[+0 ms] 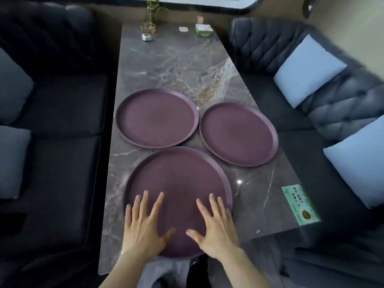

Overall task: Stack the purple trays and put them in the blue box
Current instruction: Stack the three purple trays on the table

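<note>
Three round purple trays lie flat on a grey marble table [176,65]. The nearest tray [178,175] reaches the table's front edge. A second tray [156,118] lies behind it to the left, and a third tray [239,134] behind it to the right. My left hand [143,223] rests palm down on the near tray's left part, fingers spread. My right hand [216,227] lies flat on its right part, fingers spread too. Neither hand grips anything. No blue box is in view.
Dark sofas flank the table, with light blue cushions [307,69] on the right one. A green card [301,204] lies at the table's near right corner. At the far end stand a plant vase [150,19], a small white object [183,29] and a green box [203,30].
</note>
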`<state>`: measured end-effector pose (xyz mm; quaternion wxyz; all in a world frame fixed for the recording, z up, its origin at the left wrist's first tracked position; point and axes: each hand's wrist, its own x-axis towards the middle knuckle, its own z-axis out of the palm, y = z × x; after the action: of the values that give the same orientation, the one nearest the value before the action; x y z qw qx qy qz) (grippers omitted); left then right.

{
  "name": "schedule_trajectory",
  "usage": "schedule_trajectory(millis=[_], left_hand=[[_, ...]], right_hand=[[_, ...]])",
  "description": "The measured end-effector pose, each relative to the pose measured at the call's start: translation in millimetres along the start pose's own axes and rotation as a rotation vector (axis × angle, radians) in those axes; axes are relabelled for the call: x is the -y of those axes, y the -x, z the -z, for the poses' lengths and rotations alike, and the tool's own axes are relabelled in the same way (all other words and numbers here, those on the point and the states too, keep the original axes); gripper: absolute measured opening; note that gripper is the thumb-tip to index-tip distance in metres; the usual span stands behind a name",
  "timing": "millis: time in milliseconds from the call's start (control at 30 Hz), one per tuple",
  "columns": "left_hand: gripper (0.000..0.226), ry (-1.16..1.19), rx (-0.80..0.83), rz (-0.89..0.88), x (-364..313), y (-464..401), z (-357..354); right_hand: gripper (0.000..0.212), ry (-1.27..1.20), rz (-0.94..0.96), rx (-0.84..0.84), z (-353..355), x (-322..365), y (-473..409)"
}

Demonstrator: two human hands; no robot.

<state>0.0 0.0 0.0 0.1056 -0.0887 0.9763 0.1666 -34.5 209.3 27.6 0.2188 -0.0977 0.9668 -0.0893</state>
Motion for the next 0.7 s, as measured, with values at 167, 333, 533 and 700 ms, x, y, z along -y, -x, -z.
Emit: schedule_trajectory(millis=[167, 333, 533, 700], left_hand=[[0.113, -0.016, 0.103, -0.025, -7, -5, -13], [0.113, -0.054, 0.059, -0.023, -17, -6, -17], [0.058, -0.052, -0.125, -0.078, -40, -32, -11], [0.025, 0.112, -0.105, 0.009, -92, -90, 16]], right_hand=[[0.095, 0.034, 0.011, -0.048, -12, -23, -2], [0.093, 0.009, 0.036, -0.072, -10, -35, -6], [0.057, -0.275, -0.032, -0.167, 28, -55, -39], [0.016, -0.511, -0.257, -0.393, 86, -106, -94]])
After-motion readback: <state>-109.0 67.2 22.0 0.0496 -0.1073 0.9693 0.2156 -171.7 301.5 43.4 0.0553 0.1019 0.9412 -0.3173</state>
